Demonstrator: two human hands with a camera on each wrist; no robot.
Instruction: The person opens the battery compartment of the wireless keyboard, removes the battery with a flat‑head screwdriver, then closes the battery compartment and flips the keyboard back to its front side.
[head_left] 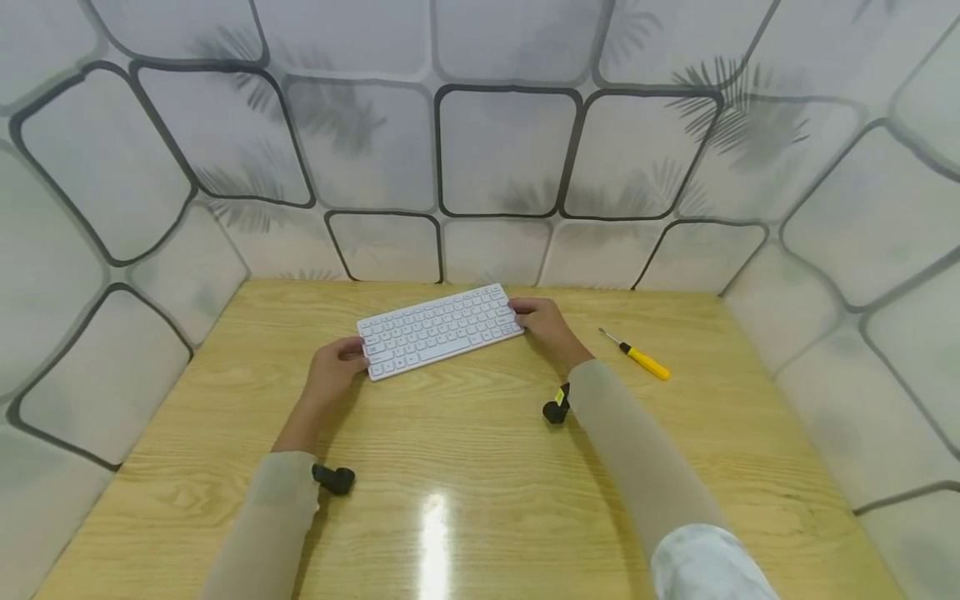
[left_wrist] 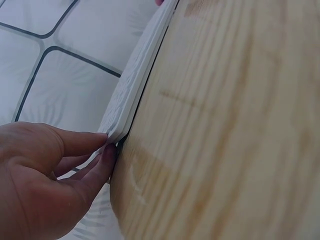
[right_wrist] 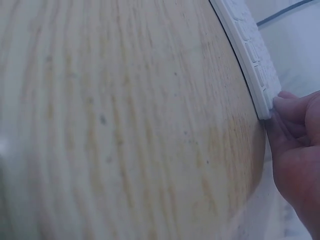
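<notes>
A white keyboard (head_left: 442, 332) lies near the back of the wooden table, tilted so that its right end is farther back. At its left end my left hand (head_left: 335, 367) pinches the edge; in the left wrist view the thumb is on top and fingertips (left_wrist: 108, 152) are at the underside of the white keyboard corner (left_wrist: 131, 100). My right hand (head_left: 546, 323) grips the opposite end, thumb and fingers at the short edge. The right wrist view shows that hand (right_wrist: 297, 145) at the keyboard's near corner (right_wrist: 265, 102).
A screwdriver (head_left: 637, 357) with a yellow handle lies right of my right hand. Patterned wall panels (head_left: 495, 150) stand behind the wooden table (head_left: 450, 450) and at both sides. Black wrist cameras (head_left: 333, 479) sit by each wrist.
</notes>
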